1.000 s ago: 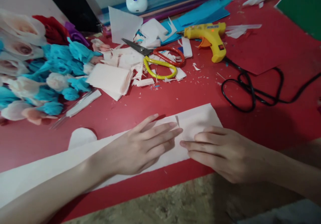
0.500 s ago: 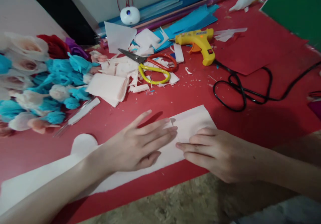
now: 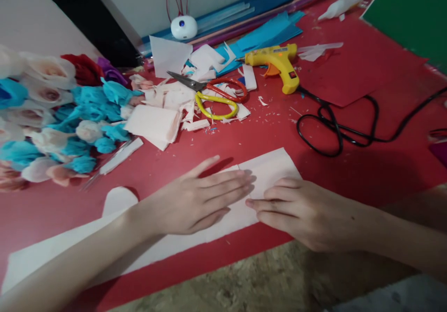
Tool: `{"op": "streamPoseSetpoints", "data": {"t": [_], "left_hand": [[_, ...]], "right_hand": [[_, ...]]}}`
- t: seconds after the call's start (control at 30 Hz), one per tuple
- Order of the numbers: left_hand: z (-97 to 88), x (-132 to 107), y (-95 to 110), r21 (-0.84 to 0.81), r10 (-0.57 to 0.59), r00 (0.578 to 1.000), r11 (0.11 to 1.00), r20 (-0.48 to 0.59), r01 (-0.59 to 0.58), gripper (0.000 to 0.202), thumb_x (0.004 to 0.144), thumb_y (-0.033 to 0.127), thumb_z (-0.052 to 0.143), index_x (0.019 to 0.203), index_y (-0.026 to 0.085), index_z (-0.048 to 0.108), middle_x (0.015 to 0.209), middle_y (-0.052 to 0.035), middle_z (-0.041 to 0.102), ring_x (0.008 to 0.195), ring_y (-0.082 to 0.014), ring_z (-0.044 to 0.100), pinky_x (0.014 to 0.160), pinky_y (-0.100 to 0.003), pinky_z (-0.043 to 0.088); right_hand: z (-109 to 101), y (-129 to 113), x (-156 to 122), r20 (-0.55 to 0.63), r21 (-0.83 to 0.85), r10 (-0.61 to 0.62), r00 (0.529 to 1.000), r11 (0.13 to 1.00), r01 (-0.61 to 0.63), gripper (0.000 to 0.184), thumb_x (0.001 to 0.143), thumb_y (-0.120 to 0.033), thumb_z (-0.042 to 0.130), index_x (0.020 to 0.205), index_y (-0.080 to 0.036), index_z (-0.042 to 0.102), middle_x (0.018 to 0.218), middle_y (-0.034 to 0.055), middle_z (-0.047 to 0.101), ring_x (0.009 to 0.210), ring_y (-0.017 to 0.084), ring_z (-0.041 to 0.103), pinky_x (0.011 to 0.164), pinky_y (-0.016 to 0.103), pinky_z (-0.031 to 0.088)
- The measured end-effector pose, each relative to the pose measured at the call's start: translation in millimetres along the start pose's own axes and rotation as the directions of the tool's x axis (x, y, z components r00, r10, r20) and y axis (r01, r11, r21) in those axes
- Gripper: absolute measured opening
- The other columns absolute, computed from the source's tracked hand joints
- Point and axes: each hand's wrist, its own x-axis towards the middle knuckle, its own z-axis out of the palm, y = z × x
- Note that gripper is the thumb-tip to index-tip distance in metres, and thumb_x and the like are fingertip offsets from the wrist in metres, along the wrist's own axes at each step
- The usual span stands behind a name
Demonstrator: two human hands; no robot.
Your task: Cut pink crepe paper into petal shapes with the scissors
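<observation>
A long strip of pale crepe paper (image 3: 270,163) lies along the table's front edge, with a folded layer's edge crossing its right part. My left hand (image 3: 209,200) rests flat on the strip, fingers stretched toward that edge and thumb raised. Just right of it, my right hand (image 3: 296,209) presses its fingertips onto the folded end; its fingers are partly bent and lie on the paper. The paper under both palms is hidden. A rounded pale paper piece (image 3: 118,199) pokes out behind my left wrist.
Scissors (image 3: 218,95) lie on paper scraps behind my hands, beside a folded paper stack (image 3: 153,123). A yellow glue gun (image 3: 275,63) trails a looped black cord (image 3: 337,130). Crepe paper flowers (image 3: 63,121) crowd the left. A green board (image 3: 408,18) stands at right.
My left hand has slid slightly right along the paper, its fingers closer together and flatter over the fold's edge. My right hand stays in place. The view has shifted slightly.
</observation>
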Motion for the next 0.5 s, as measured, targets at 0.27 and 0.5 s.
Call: {"op": "streamPoseSetpoints", "data": {"t": [0.27,0.5], "left_hand": [[7.3,4,-9,0.078,-0.082,0.996,0.993,-0.025,0.084,0.048,0.095,0.035,0.038,0.138,0.014,0.033,0.144,-0.0022,0.037,0.134,-0.013,0.032,0.118,-0.034,0.001],[1.2,5,-5,0.161,-0.129,0.985,0.976,-0.116,0.147,0.043,0.094,0.031,0.039,0.133,0.012,0.04,0.143,-0.0082,0.038,0.136,-0.0191,0.031,0.116,-0.045,-0.005]], "right_hand": [[-3,-2,1,0.007,0.005,0.02,1.0,1.0,-0.02,0.03,0.082,-0.004,0.039,0.097,-0.014,0.063,0.116,0.0063,0.063,0.092,0.016,0.054,0.083,0.034,0.042],[-1,1,0,-0.005,-0.026,-0.013,1.0,1.0,0.013,0.029,0.089,-0.008,0.036,0.097,-0.013,0.063,0.118,0.006,0.062,0.09,0.016,0.054,0.08,0.034,0.043]]}}
